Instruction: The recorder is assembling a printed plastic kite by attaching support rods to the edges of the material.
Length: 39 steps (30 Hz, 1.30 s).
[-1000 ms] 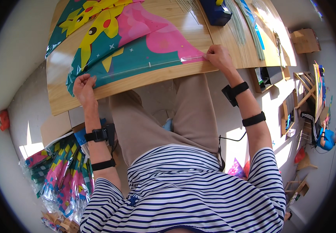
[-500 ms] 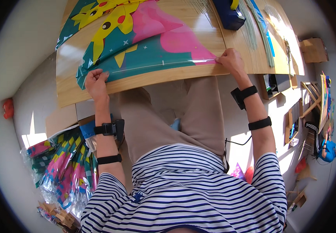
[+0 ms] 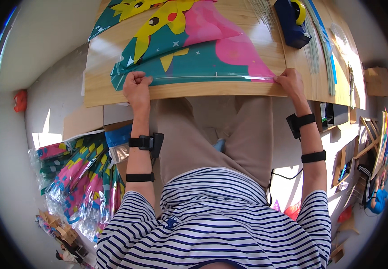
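A thin, shiny printed kite sail [image 3: 234, 58] in green, pink and yellow lies along the near edge of the wooden table. My right hand [image 3: 291, 84] pinches its pointed right tip. My left hand [image 3: 137, 92] is closed at the near edge by the left end, thumb and fingertips pressed together on the sheet. Between them the near edge runs nearly straight, with a pale narrow strip [image 3: 194, 77] along it and a short white mark across. The left end of the sail is crumpled and folded.
On the table's right stand a dark blue tape dispenser [image 3: 291, 27] with yellow tape and bundles of thin rods [image 3: 325, 54]. More printed sails in clear plastic [image 3: 79, 179] are heaped at lower left. An open cardboard box [image 3: 84, 121] is beside the table. Another person [image 3: 377, 199] is far right.
The whole view has shifted, so table and hands appear further right. Both hands keep their places on the sail's near edge, which still lies stretched between them.
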Motion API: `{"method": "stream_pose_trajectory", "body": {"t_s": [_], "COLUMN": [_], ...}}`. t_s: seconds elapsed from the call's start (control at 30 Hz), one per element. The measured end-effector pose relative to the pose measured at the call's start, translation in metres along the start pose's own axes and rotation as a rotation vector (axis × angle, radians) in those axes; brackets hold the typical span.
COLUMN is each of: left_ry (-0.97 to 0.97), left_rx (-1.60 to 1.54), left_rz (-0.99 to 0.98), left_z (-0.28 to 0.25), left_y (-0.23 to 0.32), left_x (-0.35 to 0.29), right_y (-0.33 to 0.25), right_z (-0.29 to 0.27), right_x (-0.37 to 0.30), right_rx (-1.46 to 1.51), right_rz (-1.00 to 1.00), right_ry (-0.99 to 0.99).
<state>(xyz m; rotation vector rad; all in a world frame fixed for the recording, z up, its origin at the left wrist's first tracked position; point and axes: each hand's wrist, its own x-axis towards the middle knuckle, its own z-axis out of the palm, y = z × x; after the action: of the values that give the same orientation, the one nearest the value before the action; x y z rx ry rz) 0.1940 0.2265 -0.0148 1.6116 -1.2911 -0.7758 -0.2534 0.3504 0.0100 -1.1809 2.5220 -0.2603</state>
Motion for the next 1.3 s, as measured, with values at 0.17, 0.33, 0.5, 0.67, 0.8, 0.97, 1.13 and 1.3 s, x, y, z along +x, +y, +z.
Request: {"method": "stream_pose_trajectory", "body": {"t_s": [0.17, 0.33, 0.5, 0.67, 0.8, 0.97, 1.13, 1.3], "left_ry": [0.006, 0.008, 0.01, 0.014, 0.014, 0.041, 0.054, 0.089], "left_rx": [0.083, 0.079, 0.105, 0.174, 0.205, 0.234, 0.318, 0.426], "left_rz": [0.046, 0.022, 0.013, 0.015, 0.026, 0.095, 0.156, 0.181], "left_z": [0.001, 0.003, 0.004, 0.005, 0.007, 0.01, 0.012, 0.012], "left_y": [0.002, 0.003, 0.006, 0.007, 0.006, -0.005, -0.01, -0.005], "left_x": [-0.006, -0.008, -0.009, -0.01, -0.01, -0.011, -0.011, -0.016], "right_y": [0.0, 0.0, 0.003, 0.002, 0.002, 0.002, -0.001, -0.002], "right_z": [-0.002, -0.001, 0.001, 0.001, 0.001, 0.001, -0.002, -0.004], "right_x": [-0.001, -0.002, -0.001, 0.0, -0.001, -0.002, -0.006, -0.007], "right_rx": [0.008, 0.03, 0.03, 0.028, 0.024, 0.027, 0.035, 0.029], "right_rz": [-0.013, -0.01, -0.014, -0.002, 0.004, -0.003, 0.022, 0.051], "right_ry": [-0.012, -0.003, -0.004, -0.011, -0.01, 0.012, 0.028, 0.022]}}
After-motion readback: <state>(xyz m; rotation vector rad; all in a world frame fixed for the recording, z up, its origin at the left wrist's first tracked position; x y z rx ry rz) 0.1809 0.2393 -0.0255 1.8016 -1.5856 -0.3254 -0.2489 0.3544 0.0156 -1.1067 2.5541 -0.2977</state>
